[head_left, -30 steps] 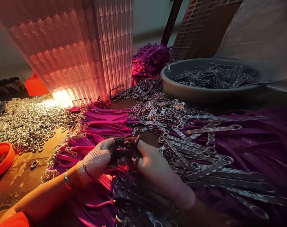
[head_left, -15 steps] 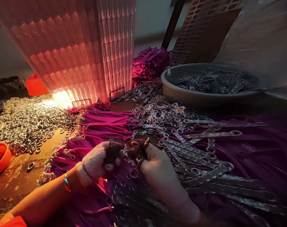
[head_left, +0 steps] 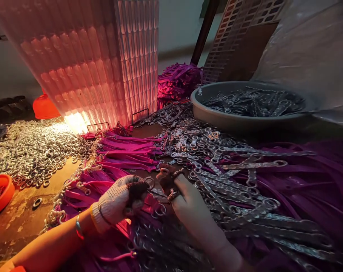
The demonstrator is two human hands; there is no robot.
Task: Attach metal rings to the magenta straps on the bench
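Note:
My left hand point(head_left: 123, 198), in a white dotted knit glove with dark-stained fingers, is closed in a pinch. A metal ring point(head_left: 150, 183) sticks out at its fingertips. Just right of it, my right hand point(head_left: 178, 192) has dark coverings on its fingers and is curled closed; whatever it grips is hidden. A thin silvery piece point(head_left: 160, 192) shows in the gap between both hands. Under the hands lie magenta straps point(head_left: 114, 166) with metal rings at their ends. Flat metal link strips point(head_left: 230, 185) are heaped beside my right hand.
A large heap of metal rings point(head_left: 32, 151) covers the table's left. An orange container point(head_left: 3, 196) stands at the left edge. Lit clear ribbed plastic trays point(head_left: 83, 68) rise behind. A grey basin point(head_left: 230, 115) of metal strips sits back right, near a bundle of magenta straps point(head_left: 179, 81).
My hands have moved slightly apart, widening the gap between them. A metal ring now shows at my left fingertips. The whole view has shifted slightly.

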